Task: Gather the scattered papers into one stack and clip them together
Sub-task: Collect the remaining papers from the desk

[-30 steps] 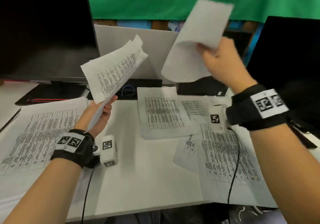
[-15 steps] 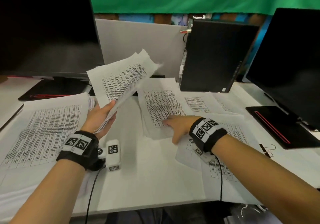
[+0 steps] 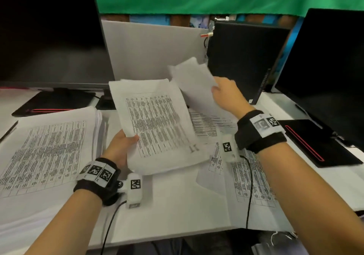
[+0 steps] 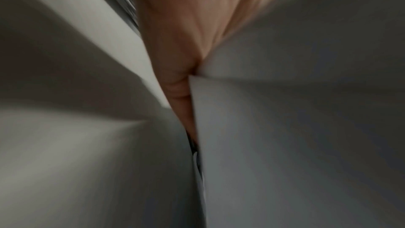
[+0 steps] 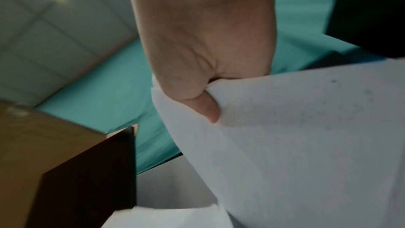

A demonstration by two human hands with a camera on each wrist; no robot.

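Head view shows the white desk (image 3: 173, 215) nearest, with loose printed sheets (image 3: 250, 179) lying flat on it below and to the inside of the right wrist. Left of the left hand (image 3: 120, 148) a thick pile of printed paper (image 3: 47, 148) rests on the desk. The left hand is raised off the desk, thumb on top and fingers beneath, pinching the lower left edge of a held bundle of sheets (image 3: 157, 124) that fans up and to its right, print facing up. Beyond that bundle's far right corner, the right hand (image 3: 228, 97) grips a single sheet (image 3: 194, 83) lifted in the air, its blank side showing; the right wrist camera shows the thumb (image 5: 208, 108) clamped against the sheet's edge (image 5: 285, 127). Farther back, a dark monitor (image 3: 51, 34) stands beyond the left hand, and a black computer tower (image 3: 246, 57) and second monitor (image 3: 325, 73) stand beyond the right.
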